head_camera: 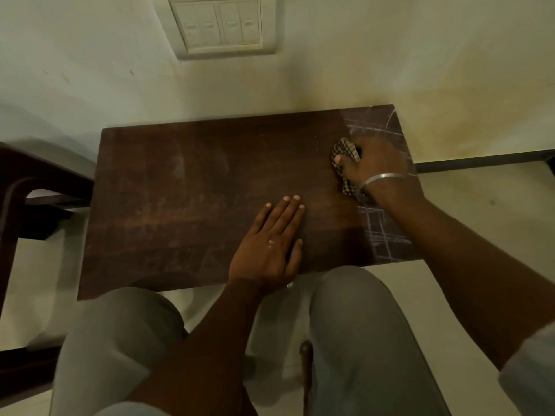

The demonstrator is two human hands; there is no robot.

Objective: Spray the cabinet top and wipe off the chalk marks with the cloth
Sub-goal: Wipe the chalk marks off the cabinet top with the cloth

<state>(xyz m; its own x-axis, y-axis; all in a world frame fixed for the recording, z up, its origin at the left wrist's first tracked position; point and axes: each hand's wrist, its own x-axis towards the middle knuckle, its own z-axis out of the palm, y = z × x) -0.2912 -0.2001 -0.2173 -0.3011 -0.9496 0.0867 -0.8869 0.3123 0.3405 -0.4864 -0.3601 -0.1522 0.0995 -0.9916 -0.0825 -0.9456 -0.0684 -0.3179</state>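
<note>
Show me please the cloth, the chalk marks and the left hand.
cloth (pixel 344 149): head view, on its checked upper fold.
chalk marks (pixel 384 235): head view, on lines at the near right corner.
left hand (pixel 268 244): head view, on its back.

I see a dark brown rectangular wooden cabinet top set against the far pale wall, with white chalk lines along its right end, a crumpled brown-and-white checked cloth gripped at the far right by my right hand, and my left hand flat by the near edge.
</note>
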